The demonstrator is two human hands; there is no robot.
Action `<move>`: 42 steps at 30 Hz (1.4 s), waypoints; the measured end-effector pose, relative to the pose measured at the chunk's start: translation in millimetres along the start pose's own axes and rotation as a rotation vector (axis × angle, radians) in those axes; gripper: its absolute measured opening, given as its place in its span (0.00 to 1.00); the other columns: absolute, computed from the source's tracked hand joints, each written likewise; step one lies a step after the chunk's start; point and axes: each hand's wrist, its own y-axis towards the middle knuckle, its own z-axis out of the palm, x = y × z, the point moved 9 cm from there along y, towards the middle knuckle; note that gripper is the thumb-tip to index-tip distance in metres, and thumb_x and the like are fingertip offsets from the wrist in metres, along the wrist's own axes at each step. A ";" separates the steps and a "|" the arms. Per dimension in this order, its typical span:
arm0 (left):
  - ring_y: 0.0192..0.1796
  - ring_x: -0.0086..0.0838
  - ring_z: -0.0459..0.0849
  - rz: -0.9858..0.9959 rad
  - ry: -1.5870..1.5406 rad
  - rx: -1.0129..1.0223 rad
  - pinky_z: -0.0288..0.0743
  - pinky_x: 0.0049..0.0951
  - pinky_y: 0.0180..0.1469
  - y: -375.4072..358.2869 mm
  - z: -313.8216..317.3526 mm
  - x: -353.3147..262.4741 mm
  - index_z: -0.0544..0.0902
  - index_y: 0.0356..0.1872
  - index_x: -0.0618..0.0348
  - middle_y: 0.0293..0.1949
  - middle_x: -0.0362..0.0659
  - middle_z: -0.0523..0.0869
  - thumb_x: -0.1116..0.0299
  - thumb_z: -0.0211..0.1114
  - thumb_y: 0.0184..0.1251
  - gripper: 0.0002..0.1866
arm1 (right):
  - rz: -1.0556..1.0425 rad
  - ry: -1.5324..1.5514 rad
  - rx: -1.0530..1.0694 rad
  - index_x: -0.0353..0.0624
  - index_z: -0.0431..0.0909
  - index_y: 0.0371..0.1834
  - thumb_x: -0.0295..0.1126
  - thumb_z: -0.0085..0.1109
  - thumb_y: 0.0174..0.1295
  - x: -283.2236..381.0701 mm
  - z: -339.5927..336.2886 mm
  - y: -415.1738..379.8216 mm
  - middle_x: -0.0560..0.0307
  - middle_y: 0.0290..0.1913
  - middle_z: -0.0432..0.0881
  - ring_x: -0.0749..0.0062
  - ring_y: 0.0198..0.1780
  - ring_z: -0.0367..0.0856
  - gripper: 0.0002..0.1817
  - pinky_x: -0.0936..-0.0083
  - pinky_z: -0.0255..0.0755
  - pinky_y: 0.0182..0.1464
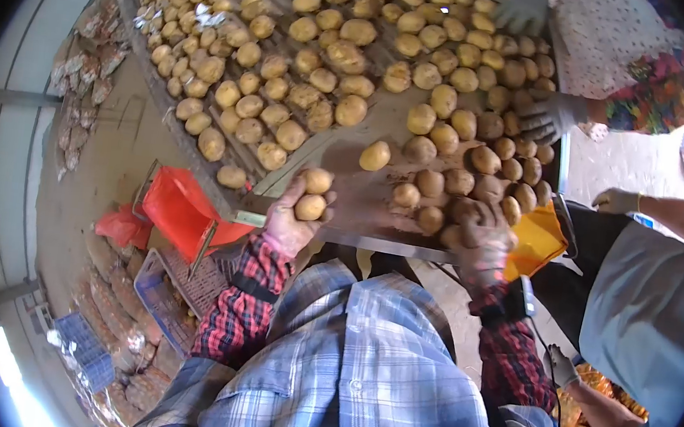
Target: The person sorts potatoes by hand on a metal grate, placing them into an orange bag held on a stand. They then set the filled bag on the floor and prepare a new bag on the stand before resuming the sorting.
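Blue-and-white plaid cotton shirt takes up most of the bottom, with red-and-black checked sleeves poking out. Left hand has its fingers curled round two tan, oval potatoes, stacked one beyond the other just over the table's near edge: the far one and the near one. Both look to have their long axis running roughly side to side, pretty much parallel with that edge. Right hand is palm down on the dusty brown potatoes at the near right corner; it's kinda blurry there, so I can't tell whether the fingers are gripping one or just resting.

Between the hands, a bit farther out, one loose yellowish potato sits by itself on the brown, dirt-smeared table, its long axis tipped up toward the right. Past that, it's potatoes all over the slatted part, lying every which way.

Across the table, someone in a flowery sleeve has a grey-gloved hand on the potatoes. Bright red plastic bag hangs at the left, yellow plastic bag at the right. Lower left there's a purple plastic crate and stuffed mesh sacks, too fuzzy to read any print.
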 end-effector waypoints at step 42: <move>0.37 0.29 0.83 0.538 -0.305 -0.290 0.81 0.34 0.41 -222.1 -282.5 -149.9 0.83 0.36 0.57 0.36 0.41 0.85 0.59 0.64 0.71 0.11 | -0.590 0.616 0.752 0.41 0.79 0.61 0.41 0.57 0.71 417.3 176.3 -119.1 0.47 0.49 0.86 0.61 0.43 0.86 0.20 0.67 0.80 0.47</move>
